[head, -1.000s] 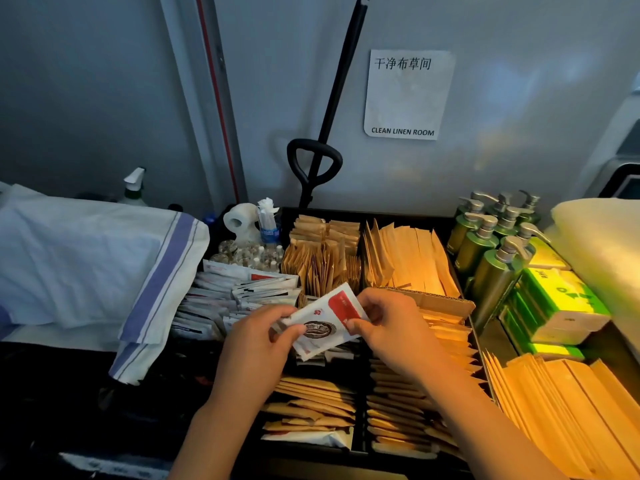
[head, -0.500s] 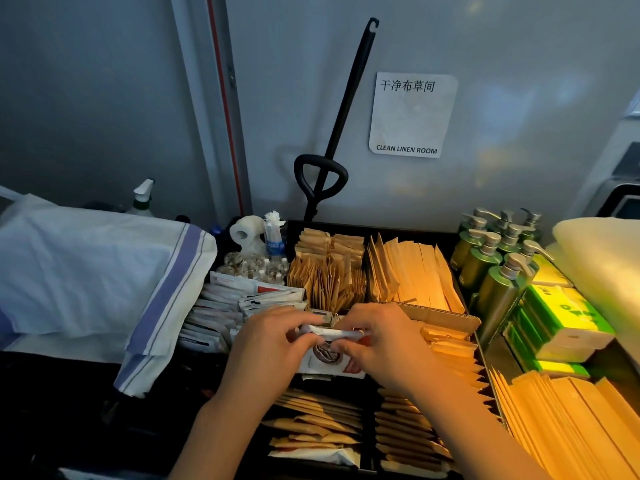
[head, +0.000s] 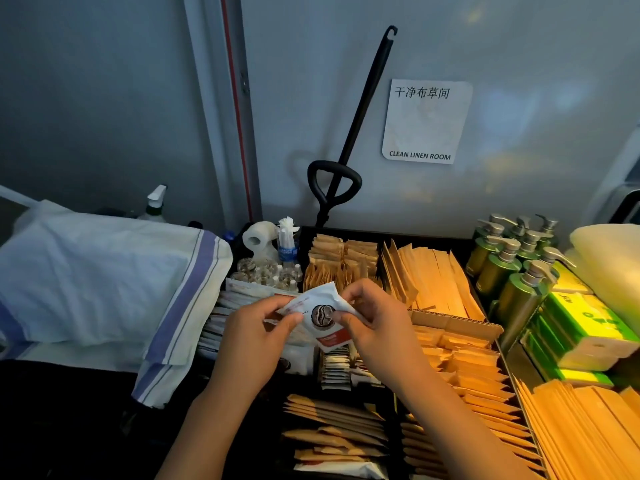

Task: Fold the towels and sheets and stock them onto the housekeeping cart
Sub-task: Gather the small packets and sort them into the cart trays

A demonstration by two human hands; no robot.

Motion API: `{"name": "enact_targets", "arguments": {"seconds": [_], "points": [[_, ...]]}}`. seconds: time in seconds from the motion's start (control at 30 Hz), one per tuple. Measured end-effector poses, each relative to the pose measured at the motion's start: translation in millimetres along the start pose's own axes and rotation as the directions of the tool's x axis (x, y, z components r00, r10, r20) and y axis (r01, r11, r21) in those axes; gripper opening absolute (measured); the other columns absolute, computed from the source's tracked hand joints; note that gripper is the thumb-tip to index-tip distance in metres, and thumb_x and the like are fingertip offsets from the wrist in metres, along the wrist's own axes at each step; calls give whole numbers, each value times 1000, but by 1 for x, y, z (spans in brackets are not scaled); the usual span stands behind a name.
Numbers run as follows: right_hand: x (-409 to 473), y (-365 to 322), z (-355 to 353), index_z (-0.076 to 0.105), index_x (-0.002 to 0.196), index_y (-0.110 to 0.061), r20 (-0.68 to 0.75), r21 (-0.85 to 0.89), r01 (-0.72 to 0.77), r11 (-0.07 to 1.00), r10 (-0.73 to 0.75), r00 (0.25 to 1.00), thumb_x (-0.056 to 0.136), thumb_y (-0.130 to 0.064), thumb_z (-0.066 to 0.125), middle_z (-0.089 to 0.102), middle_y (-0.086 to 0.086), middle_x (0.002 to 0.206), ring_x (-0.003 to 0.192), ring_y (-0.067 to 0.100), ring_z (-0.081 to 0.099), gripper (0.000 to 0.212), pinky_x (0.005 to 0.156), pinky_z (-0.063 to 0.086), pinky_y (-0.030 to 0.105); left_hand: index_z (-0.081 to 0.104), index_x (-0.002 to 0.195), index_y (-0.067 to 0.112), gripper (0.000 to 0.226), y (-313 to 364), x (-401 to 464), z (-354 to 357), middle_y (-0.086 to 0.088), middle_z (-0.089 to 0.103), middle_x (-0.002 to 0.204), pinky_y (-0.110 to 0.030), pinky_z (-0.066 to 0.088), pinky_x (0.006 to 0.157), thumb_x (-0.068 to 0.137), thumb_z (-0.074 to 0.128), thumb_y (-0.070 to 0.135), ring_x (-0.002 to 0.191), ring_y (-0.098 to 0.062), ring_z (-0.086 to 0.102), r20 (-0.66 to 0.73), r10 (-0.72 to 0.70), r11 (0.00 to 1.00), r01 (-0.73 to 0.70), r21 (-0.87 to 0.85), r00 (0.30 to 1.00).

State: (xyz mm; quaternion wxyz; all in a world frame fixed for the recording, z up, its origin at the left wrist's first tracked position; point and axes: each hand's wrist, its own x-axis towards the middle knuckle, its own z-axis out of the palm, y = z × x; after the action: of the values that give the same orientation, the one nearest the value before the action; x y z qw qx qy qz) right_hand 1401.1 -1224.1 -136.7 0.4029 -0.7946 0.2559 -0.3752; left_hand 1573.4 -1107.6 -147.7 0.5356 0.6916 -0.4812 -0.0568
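A white coffee sachet (head: 322, 311) with a red corner and a round bean print is held above the cart's black amenity tray (head: 391, 400). My left hand (head: 252, 336) pinches its left edge and my right hand (head: 375, 323) pinches its right edge. A white cloth with blue stripes (head: 104, 282) lies folded on the left of the cart top. A pale folded towel (head: 613, 261) sits at the far right edge.
Brown paper packets (head: 429, 278) fill the tray compartments, with more white sachets (head: 239, 306) stacked at its left. Green pump bottles (head: 512, 265) and green tissue packs (head: 581, 327) stand on the right. A black pole with a handle (head: 346, 161) leans on the wall behind.
Both hands have lifted the sachet back up out of the tray and turned it so its printed face shows. The view has tilted up a little.
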Motion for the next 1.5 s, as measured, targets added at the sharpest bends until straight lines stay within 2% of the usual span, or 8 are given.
{"name": "enact_targets", "arguments": {"seconds": [0.23,0.53,0.77,1.0,1.1,1.27,1.4,1.5], "points": [[11,0,19,57,94,-35,-32,-241,74,968,-84,996,89,-29,78,64,-21,91,92,0,60,23,70,46,12,64,88,61,39,-5,19,-20,40,67,94,-7,52,69,91,76,24,91,10,67,-16,77,997,-77,22,997],[21,-4,37,57,91,-31,-54,-195,23,980,-34,998,89,-29,78,67,-14,89,83,8,64,21,69,54,31,71,102,49,26,-23,34,-32,27,72,96,-16,58,66,93,75,24,89,2,70,3,96,995,-96,-3,995],[15,16,55,60,97,-24,48,-314,-64,947,83,995,88,-30,79,66,-10,89,79,10,62,22,72,55,40,71,109,39,30,-55,29,-23,36,69,96,-7,49,74,89,78,17,88,7,67,62,114,986,-120,117,992],[15,10,51,56,86,-35,33,-391,73,917,-65,997,88,-32,78,57,-20,81,81,1,57,22,65,42,13,81,97,20,16,-61,30,-32,18,73,88,-18,52,73,86,80,8,83,1,67,74,202,955,-213,207,977],[18,10,53,64,86,-28,78,-434,59,899,-28,997,88,-34,77,63,-15,76,74,3,60,15,64,50,23,80,95,20,18,-55,33,-36,14,73,88,-26,54,75,85,80,5,80,-2,65,126,254,918,-280,282,959],[13,15,56,69,96,-28,115,-536,32,844,35,993,87,-37,75,67,-12,79,75,8,63,14,68,55,39,81,98,19,17,-59,24,-25,9,72,91,-40,55,80,90,74,6,86,-11,65,270,129,931,-210,298,954],[13,12,51,74,105,-29,84,-488,100,867,-67,994,88,-37,78,68,-15,84,75,5,63,20,68,55,30,79,111,26,25,-62,18,-30,11,73,105,-32,56,88,89,78,13,97,-8,66,155,135,939,-176,295,979],[16,15,51,77,95,-29,102,-514,86,853,-39,994,88,-31,78,71,-12,82,75,6,65,7,70,56,35,80,97,28,21,-63,17,-29,18,70,91,-23,55,78,85,82,11,85,-1,65,137,154,937,-189,295,979]]}}
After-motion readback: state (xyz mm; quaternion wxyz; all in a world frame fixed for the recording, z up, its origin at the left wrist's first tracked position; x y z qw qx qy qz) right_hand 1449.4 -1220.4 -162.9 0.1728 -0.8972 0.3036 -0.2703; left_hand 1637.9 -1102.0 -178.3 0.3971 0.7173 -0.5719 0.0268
